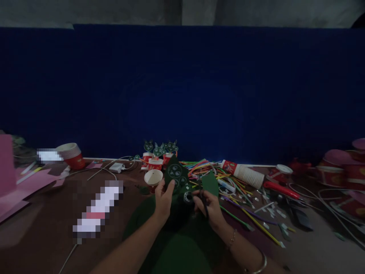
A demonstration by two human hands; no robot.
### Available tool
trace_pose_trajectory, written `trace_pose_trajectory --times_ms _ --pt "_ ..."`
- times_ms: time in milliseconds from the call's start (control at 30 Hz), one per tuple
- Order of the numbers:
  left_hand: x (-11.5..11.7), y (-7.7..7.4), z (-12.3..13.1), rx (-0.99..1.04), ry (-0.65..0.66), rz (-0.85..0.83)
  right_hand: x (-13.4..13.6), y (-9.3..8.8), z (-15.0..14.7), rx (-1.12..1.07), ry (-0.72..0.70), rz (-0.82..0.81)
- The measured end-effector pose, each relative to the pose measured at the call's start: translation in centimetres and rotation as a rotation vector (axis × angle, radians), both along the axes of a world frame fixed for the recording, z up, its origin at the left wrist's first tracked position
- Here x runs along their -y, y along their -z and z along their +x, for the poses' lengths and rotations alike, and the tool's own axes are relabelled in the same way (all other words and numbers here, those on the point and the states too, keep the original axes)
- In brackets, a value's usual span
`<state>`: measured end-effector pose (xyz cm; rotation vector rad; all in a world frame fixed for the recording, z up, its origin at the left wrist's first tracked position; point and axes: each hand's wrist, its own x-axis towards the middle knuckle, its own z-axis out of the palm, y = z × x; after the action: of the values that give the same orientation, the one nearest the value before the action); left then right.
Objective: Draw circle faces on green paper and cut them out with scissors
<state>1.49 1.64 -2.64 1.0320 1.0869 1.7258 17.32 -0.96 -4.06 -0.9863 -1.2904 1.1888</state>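
My left hand (164,198) is closed on a sheet of dark green paper (173,167), its thumb pressed on the front. White-outlined round shapes are drawn on that sheet. Dark scissors (204,207) sit in my right hand (211,211), blades pointing up. Close to its fingertips is a small dark round piece with a white outline (187,197); whether the fingers touch it I cannot tell. Just beyond my left hand stands a white-rimmed paper cup (153,177). Red cups (155,163) with green cat-face cutouts (159,149) stand behind it.
Coloured pipe cleaners (199,167), a green paper piece (210,183) and scraps lie right of centre. A stack of cups (245,174) lies behind them, near a red-handled tool (281,189). More cups (74,156) and pink paper (37,179) are at left. A blue partition (182,87) closes the back.
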Motion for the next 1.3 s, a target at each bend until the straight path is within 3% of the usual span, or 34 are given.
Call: trace_pose_trajectory --times_ms 167,367,500,700,833,933,1033,1300 --pt "0.7 -0.7 0.3 -0.281 0.344 -0.051 -0.8 0.3 0.5 -0.192 0.201 -0.015" --pt "0.5 -0.4 0.5 -0.076 0.432 -0.242 -1.2 0.2 0.4 -0.321 0.273 -0.105" --pt "0.6 0.2 1.2 -0.119 0.514 -0.296 -1.1 -0.1 0.3 -0.395 0.298 -0.165" --pt "0.6 -0.1 1.4 -0.038 0.279 -0.162 -0.9 0.4 0.0 -0.229 0.096 -0.173" --pt "0.1 -0.5 1.0 0.096 0.054 -0.106 -0.5 0.6 -0.2 -0.054 -0.111 -0.118" --pt "-0.1 -0.5 0.9 0.134 -0.04 -0.119 0.0 0.6 -0.4 0.081 -0.284 -0.11" --pt "0.0 -0.4 0.9 0.124 -0.039 -0.127 0.3 0.7 -0.5 0.136 -0.38 -0.141" --pt "0.6 -0.4 1.1 -0.026 0.202 -0.138 0.0 0.4 -0.3 0.144 -0.314 -0.145"
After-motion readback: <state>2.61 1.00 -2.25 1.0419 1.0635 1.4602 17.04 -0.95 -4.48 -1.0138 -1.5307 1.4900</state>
